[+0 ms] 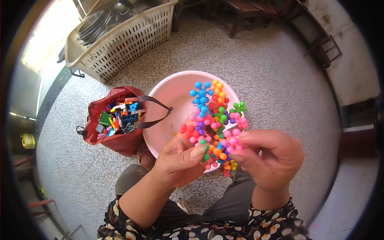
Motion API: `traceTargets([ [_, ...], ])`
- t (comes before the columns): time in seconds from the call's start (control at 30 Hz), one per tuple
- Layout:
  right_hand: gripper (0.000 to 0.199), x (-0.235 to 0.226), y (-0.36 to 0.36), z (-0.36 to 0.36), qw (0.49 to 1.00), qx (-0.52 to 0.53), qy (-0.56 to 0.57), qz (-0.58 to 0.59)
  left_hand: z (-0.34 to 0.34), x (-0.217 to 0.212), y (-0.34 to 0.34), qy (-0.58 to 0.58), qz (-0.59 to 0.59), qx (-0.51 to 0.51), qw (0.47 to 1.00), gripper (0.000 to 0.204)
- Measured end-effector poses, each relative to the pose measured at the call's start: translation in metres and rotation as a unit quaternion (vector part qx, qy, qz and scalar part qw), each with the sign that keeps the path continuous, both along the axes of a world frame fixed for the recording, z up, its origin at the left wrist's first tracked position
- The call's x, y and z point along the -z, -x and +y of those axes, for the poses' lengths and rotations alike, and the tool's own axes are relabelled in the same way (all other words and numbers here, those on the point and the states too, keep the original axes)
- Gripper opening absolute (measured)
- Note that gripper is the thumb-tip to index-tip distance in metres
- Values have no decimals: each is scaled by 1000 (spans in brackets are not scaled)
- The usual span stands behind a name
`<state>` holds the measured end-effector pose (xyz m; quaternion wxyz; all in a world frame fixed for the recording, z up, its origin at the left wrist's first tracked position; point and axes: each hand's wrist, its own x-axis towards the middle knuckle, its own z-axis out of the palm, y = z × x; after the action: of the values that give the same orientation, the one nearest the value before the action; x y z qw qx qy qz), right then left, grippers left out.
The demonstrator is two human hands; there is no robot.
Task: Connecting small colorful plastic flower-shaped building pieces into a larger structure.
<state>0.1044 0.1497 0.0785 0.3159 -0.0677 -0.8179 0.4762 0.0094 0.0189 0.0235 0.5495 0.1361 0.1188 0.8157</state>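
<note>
A cluster of joined ball-ended connector pieces [202,100] in blue, orange, red, green, purple and pink is held up over a pink plastic basin [168,100]. My left hand [178,160] supports the cluster from its left and below, the thumb lying near green and orange balls. My right hand [272,154] pinches a pink connector piece [232,140] at the cluster's right side, between thumb and forefinger. Whether that pink piece is fully joined to the rest I cannot tell. Some left fingers are hidden behind the cluster.
Left of the basin stands a red cloth bag [120,142] full of mixed toy bricks, one dark strap lying over the basin's rim. A white perforated crate [128,46] with metal utensils is at the far left. Wooden stools [244,10] stand at the back on the speckled floor.
</note>
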Motion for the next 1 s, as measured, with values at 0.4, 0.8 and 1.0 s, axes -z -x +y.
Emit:
traceTargets([
  [0.4,19,11,11,-3,988,20,-151,-36,-1,6,0,13,-8,-19,1000,64],
  [0.8,18,22,18,-7,987,-6,-163,-7,5,8,6,60,38,-87,994,48],
  [1.0,16,25,23,-14,987,-20,-160,-14,9,10,6,52,-3,-152,987,58],
])
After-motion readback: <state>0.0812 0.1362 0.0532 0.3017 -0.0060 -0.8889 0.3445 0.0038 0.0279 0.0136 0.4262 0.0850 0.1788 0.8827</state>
